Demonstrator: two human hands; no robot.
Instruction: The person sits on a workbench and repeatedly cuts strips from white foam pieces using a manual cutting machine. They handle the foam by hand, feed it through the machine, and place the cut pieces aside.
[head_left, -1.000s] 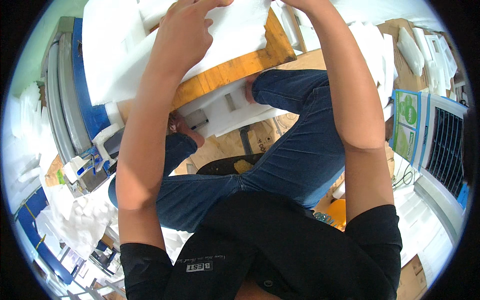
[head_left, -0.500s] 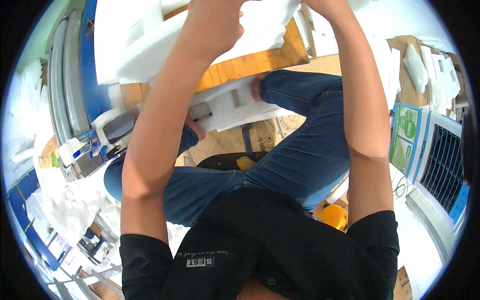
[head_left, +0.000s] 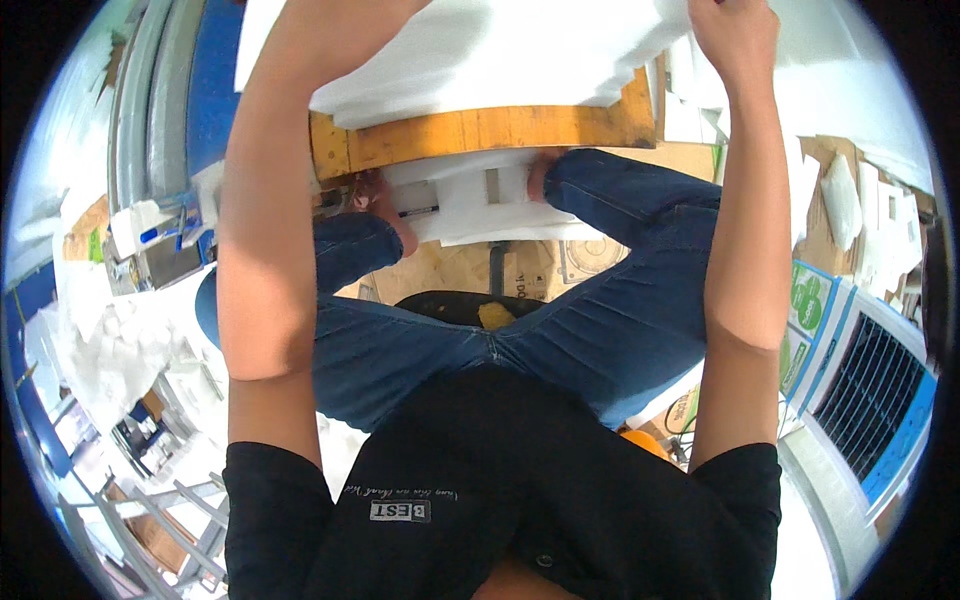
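A white foam sheet (head_left: 520, 60) lies over the yellow wooden board (head_left: 500, 128) in front of me, its near edge hanging slightly rumpled. My left hand (head_left: 345, 35) is over the left part of the sheet; its fingers run out past the top of the picture, so their grip is hidden. At the sheet's right edge, my right hand (head_left: 735, 35) has its fingers curled in, closed on the sheet's edge, with the fingertips partly cut off.
White foam pieces (head_left: 490, 205) and a pen (head_left: 420, 211) lie beneath the board between my feet. Grey rolls (head_left: 165, 100) stand at the left. On the right are a grilled panel (head_left: 865, 360) with blue tape and cardboard with foam offcuts (head_left: 840, 205). An orange round object (head_left: 645, 442) sits by my right hip.
My hands have moved apart, the left one leftward and the right one rightward to the sheet's edge. The view has shifted a little, and the foam sheet now covers the board differently.
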